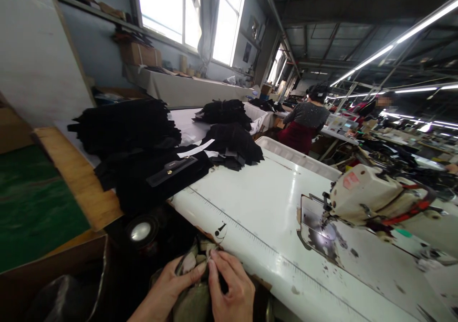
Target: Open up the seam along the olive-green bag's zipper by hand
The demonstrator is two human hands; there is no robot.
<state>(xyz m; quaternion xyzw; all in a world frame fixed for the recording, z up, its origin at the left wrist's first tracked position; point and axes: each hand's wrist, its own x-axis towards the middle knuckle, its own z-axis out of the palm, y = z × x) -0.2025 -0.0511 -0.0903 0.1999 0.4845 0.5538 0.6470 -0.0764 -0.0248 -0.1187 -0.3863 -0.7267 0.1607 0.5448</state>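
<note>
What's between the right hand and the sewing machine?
Between the right hand and sewing machine, the head view shows a white tabletop, ruler markings along its near edge.

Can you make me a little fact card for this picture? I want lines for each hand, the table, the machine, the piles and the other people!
Left hand: gripping olive cloth
Right hand: fingertips pinching the same cloth
Table: white, worn, ruler marks along the near edge
Machine: sewing machine, right side of the table
Piles: black cloth pieces, left of the machine
People: one in a speckled top, back turned; another farther right
</note>
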